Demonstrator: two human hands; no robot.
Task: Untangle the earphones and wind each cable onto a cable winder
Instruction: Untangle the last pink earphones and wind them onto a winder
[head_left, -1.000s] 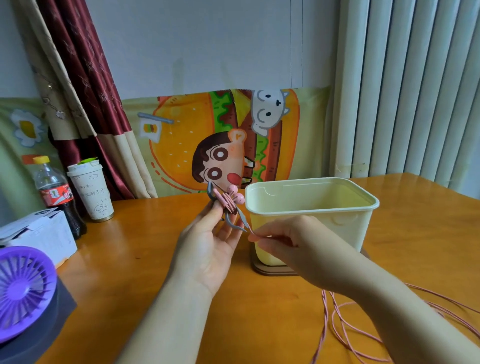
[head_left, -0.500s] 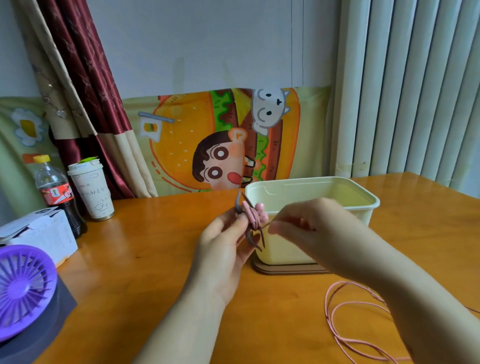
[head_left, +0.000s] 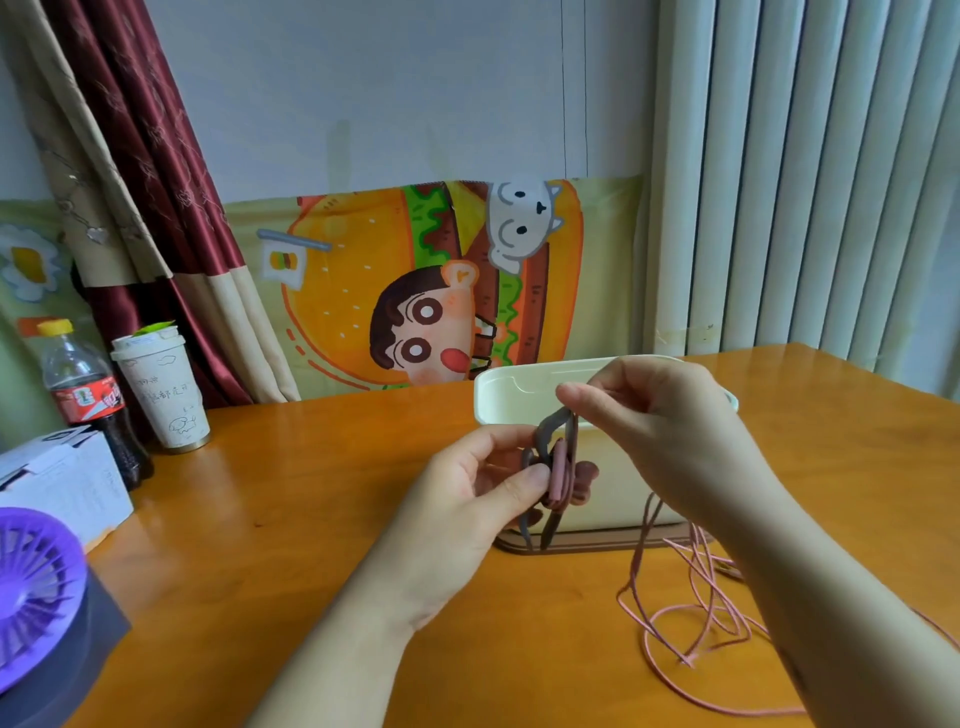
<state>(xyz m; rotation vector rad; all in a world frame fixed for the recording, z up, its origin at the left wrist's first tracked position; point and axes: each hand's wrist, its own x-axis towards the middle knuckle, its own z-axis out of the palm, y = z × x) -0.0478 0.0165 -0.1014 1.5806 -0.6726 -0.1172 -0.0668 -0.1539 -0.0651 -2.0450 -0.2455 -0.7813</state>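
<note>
My left hand (head_left: 483, 483) pinches a grey cable winder (head_left: 545, 452) between thumb and fingers, in front of the cream box. Pink cable turns and pink earbuds (head_left: 563, 480) sit on the winder. My right hand (head_left: 660, 421) is above and right of it, its fingertips pinching the pink cable at the winder's top. From that hand the pink earphone cable (head_left: 691, 618) drops to the table and lies in loose loops at the right.
A cream plastic box (head_left: 519, 395) on a brown base stands on the orange wooden table (head_left: 291, 519) behind the hands. At the left are a cola bottle (head_left: 83, 395), a paper cup (head_left: 163, 395), a white carton (head_left: 62, 483) and a purple fan (head_left: 36, 587).
My right hand rose from below the winder to its top, carrying the cable up. Both hands shifted right, in front of the box. More cable loops lie on the table.
</note>
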